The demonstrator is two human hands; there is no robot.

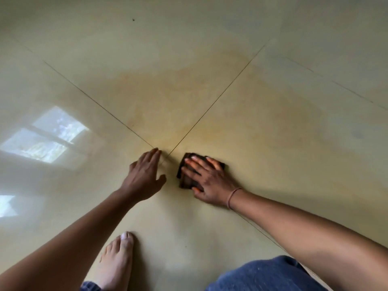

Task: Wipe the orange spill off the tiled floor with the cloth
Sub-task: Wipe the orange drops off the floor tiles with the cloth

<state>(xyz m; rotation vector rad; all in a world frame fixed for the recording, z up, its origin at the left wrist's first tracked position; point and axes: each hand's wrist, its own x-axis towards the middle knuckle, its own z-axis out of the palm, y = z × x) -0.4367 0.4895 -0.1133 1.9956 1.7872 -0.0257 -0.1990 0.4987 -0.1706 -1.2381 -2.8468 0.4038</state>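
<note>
Orange spill (pixel 189 95): thin yellowish film over the tiled floor (pixel 294 49), spread beyond and to both sides of the grout cross (pixel 165 155), fading outward, edges hard to fix under glare. Dark folded cloth (pixel 184 171) just right of the cross, flat on tile, near edge of film. Right hand (pixel 210 181) pressed on cloth, fingers splayed and flat, pinning rather than gripping; fingertips tinted orange. Left hand (pixel 144 177) just left of the cross, fingers extended and together, empty, seemingly braced on tile; contact not certain. Bare foot (pixel 117 263) nearer the body than the cross, on tile that looks clean. Risks, judged: small cloth, likely saturated, would smear film wider instead of lifting it; residue likely to lodge in grout lines; flat-palm hold could let cloth slide out or unfold under a hard stroke; wet glossy tile could let braced hand or foot slip; stained fingers could re-mark wiped tile.
</note>
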